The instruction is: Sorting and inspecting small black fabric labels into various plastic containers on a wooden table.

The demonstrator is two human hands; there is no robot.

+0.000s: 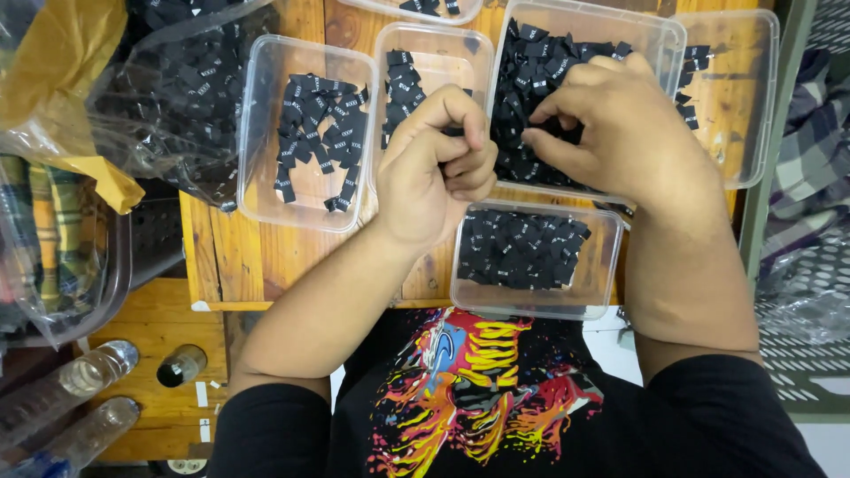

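Observation:
My left hand (pixel 434 168) is curled over the wooden table (pixel 239 257), its fingers closed on small black fabric labels; only a sliver of them shows. My right hand (pixel 611 124) hovers over a clear plastic tub (pixel 664 40) heaped with black labels, fingertips pinching into the pile close to the left hand. A smaller clear tub (pixel 611 265) of black labels sits just below both hands, at the table's near edge.
Two more clear tubs (pixel 266 186) (pixel 474 49) with black labels lie to the left. Another tub (pixel 753 133) is at the far right. A clear plastic bag of labels (pixel 177 88) fills the upper left. Plastic bottles (pixel 80 381) lie on the floor at lower left.

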